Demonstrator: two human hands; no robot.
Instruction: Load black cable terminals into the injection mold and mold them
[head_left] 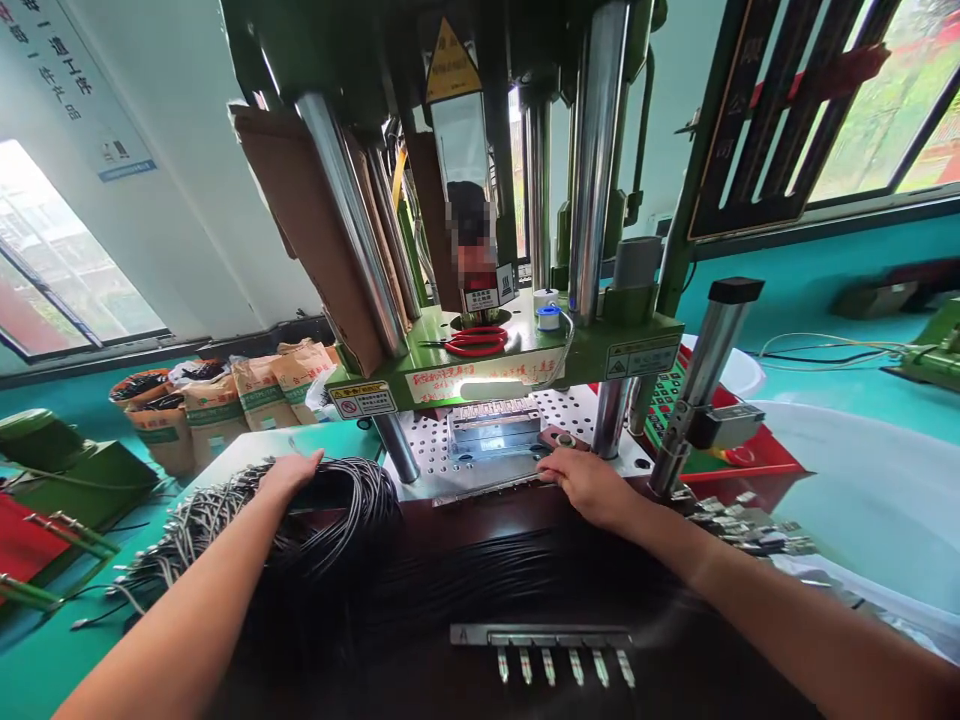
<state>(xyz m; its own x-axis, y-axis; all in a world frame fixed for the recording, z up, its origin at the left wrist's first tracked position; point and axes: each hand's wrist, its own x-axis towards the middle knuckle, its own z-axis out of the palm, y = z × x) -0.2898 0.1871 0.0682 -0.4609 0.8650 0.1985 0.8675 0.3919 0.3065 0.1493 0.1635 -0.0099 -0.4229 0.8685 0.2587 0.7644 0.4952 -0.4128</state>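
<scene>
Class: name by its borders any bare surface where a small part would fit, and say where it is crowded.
Bare: the perforated plate between the cable bundle and the mould block; the white tub right of the connectors. Crowded: under the left hand, around the right hand.

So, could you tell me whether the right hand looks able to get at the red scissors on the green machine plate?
Probably yes. The right hand rests at the front edge of the perforated table, and the scissors lie in the open on the green plate just above and behind it. Only the steel column stands nearby, off to the side.
</scene>
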